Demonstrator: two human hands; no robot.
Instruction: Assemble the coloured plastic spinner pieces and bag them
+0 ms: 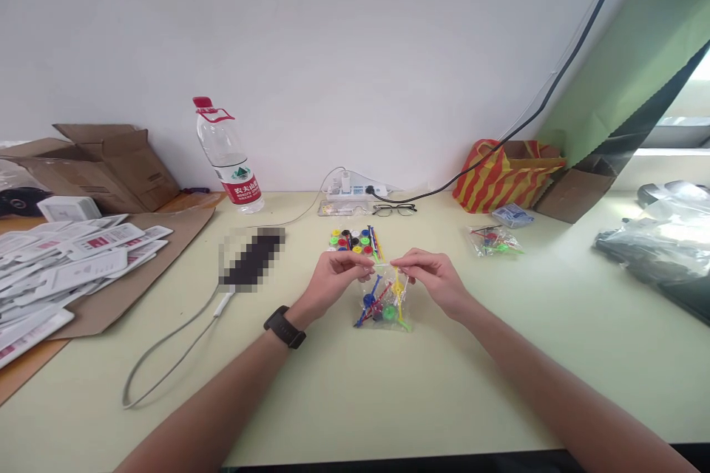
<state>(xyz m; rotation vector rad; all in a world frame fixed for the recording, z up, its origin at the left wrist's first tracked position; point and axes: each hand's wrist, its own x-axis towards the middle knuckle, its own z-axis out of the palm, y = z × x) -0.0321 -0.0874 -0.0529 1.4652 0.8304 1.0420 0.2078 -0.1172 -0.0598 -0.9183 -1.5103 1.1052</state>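
A clear plastic bag [382, 314] hangs between my two hands, its top edge pinched on both sides. My left hand [341, 271] grips the left corner of that edge, and a dark watch is on the wrist. On the right corner, the fingers of my right hand [435, 277] are closed too. Inside the bag lie small coloured plastic pieces: blue, red, green and yellow discs and thin sticks. Just behind my hands, several coloured discs [334, 241] and long thin sticks [377, 242] are laid out on the table, partly hidden by my left hand.
A second filled bag [491, 240] lies to the right, before a striped bag [480, 181]. Glasses [395, 210] and a power strip [358, 192] sit at the back. Leftward are a blurred-out dark device [255, 259] with its cable, a large water bottle [236, 162] and piled white packs [83, 259].
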